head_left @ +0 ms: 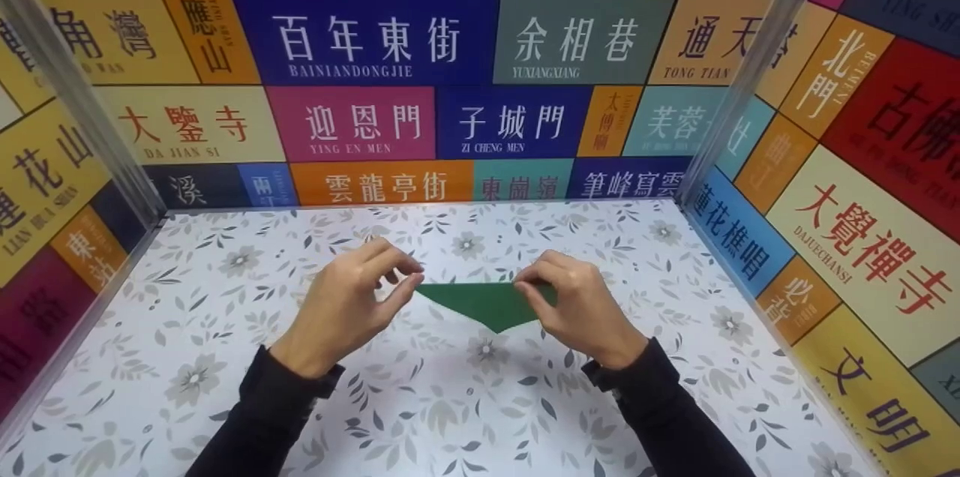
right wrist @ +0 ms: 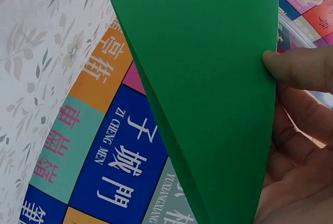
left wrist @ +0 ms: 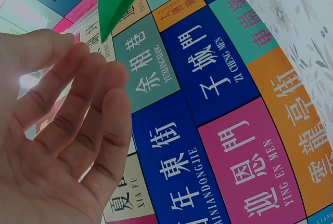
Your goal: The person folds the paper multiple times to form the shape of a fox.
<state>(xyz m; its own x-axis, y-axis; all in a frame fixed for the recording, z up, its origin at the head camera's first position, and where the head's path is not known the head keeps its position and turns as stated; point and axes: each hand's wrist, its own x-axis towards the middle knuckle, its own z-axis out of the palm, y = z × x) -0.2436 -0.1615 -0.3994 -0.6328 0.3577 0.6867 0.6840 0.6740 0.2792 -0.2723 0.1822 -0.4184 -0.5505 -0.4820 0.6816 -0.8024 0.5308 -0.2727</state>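
Observation:
A sheet of green paper (head_left: 480, 302), folded into a triangle, is held up above the table with its long straight edge at the top and a point downward. At its right end my right hand (head_left: 581, 304) pinches the top edge between thumb and fingers. The right wrist view shows the thumb (right wrist: 296, 68) on the paper's face, and a second layer along the opposite edge. My left hand (head_left: 352, 304) is beside the left corner with loosely bent fingers. In the left wrist view, the paper's tip (left wrist: 106, 24) appears apart from those fingers.
A white table (head_left: 420, 417) with a grey flower and leaf pattern lies below both hands. Panels of coloured signs (head_left: 360, 34) stand at the back and both sides, with clear strips (head_left: 720, 79) at the corners.

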